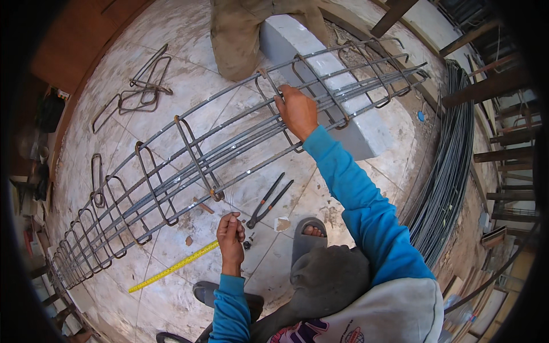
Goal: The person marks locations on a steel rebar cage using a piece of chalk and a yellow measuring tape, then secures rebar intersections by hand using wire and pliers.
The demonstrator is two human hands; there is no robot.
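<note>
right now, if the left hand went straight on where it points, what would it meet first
Probably the near lengthwise bar of the rebar cage; depth is unclear, so the left hand might pass beneath it.

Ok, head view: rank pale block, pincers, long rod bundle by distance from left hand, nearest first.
1. Pincers: just right of left hand.
2. Pale block: upper right.
3. Long rod bundle: far right, past the block.
</note>
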